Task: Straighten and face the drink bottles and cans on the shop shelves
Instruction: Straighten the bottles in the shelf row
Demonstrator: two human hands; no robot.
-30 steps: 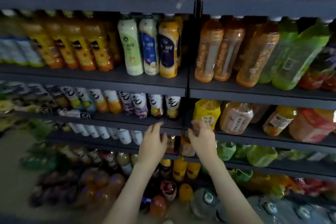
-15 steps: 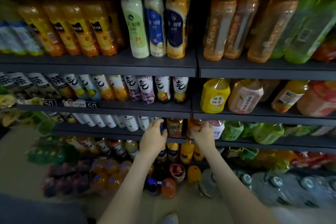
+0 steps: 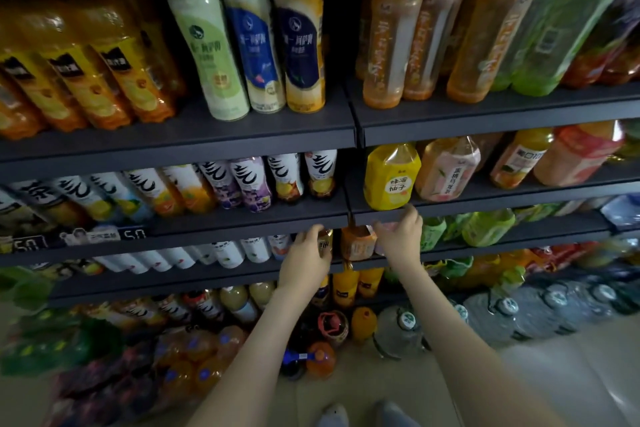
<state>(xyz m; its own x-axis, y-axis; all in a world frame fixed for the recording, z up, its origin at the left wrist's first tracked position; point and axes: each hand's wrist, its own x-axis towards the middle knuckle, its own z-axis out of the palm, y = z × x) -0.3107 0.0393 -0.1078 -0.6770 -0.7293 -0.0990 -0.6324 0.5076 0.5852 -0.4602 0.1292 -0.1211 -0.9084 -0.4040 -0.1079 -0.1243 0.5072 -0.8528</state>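
Dark shelves hold rows of drink bottles. On the third shelf down, near the join between two bays, my left hand grips a small amber bottle with a dark label. My right hand curls round a pale pink bottle that it mostly hides. An orange bottle stands between the two hands. Just above my right hand a yellow bottle and a pink one stand on the shelf above.
White-labelled bottles run left along the same shelf, green ones run right. On the floor lie large water jugs, shrink-wrapped bottle packs and loose bottles. My shoes show at the bottom.
The view has dropped and drawn closer to the lower shelves. Both hands stay at the third shelf; my right hand has shifted from the orange bottle to the pale pink one beside it.
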